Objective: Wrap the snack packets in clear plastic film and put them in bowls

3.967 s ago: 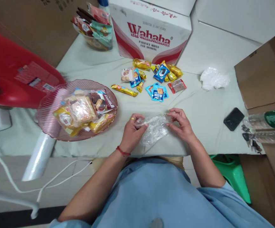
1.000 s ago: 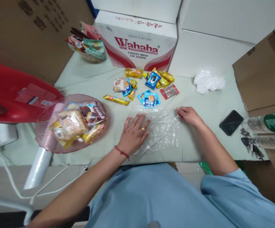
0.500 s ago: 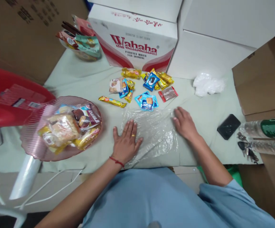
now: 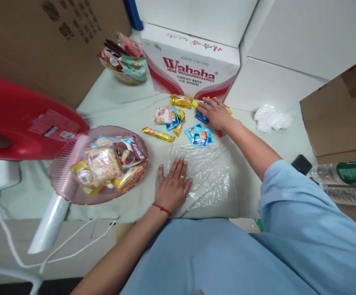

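My left hand [image 4: 174,187] lies flat, fingers spread, on the left edge of a clear plastic bag [image 4: 210,180] that is spread on the cloth. My right hand [image 4: 217,114] reaches over a pile of small wrapped snacks, its fingers stretched across a blue snack packet [image 4: 201,117]; no grip on it shows. The hand hides most of that pile. Just left of it are light-blue cracker packets [image 4: 200,137], a yellow wrapped snack [image 4: 181,100], a beige packet [image 4: 163,114] and a long yellow stick packet [image 4: 158,134].
A pink ribbed bowl [image 4: 61,172] of packaged snacks stands at left beside a red container [image 4: 27,119]. Behind are a Wahaha carton [image 4: 193,73] and a snack-filled bowl [image 4: 131,77]. At right lie crumpled white plastic [image 4: 271,119], a black phone [image 4: 301,164] and plastic bottles [image 4: 328,173].
My right hand has moved from the bag's right edge forward to the snack pile, now covering part of it. My left hand stays flat on the bag. The view has shifted slightly.
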{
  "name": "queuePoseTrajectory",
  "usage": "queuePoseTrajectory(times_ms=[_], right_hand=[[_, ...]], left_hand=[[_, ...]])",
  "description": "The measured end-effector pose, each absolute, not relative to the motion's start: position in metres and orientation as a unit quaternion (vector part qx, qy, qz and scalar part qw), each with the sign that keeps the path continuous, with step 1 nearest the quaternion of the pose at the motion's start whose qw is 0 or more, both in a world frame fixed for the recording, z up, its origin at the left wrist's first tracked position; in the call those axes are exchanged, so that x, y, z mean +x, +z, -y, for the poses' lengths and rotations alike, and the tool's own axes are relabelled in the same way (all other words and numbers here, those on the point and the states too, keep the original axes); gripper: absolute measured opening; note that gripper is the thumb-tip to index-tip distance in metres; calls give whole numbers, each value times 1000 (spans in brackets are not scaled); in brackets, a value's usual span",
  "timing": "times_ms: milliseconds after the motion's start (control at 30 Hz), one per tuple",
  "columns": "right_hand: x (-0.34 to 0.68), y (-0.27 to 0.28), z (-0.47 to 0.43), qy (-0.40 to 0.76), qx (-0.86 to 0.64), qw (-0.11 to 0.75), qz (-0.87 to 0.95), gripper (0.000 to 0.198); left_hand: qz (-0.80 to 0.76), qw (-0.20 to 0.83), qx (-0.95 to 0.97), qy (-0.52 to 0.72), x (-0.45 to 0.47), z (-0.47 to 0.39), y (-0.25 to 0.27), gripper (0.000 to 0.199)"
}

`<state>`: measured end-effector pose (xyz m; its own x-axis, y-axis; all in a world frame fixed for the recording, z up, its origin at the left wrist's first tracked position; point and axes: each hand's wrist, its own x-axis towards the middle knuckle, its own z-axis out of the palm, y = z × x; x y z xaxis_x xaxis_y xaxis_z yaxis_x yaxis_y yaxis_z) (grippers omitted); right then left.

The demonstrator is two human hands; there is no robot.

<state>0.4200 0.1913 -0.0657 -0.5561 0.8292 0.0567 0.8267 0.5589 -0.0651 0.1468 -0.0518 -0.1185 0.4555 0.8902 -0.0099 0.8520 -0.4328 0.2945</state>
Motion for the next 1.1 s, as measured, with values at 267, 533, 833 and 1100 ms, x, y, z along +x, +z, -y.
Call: queuePoseTrajectory(times_ms=[267,533,833,1100], right_hand=[[401,-57,-196,75,-599,183,776,43],[316,-48,-165,402,-607,202,655,31],[362,-29,-28,219,-496,133,830,48],[412,-15,27,430,-479,89,760,33]], left_hand=[[-513,152,840,86,146,51,-117,63],[-514,153,839,98,146,52,-117,63],[-505,158,840,121,145,53,-118,62],[-508,147,841,114,146,54,-119,63]])
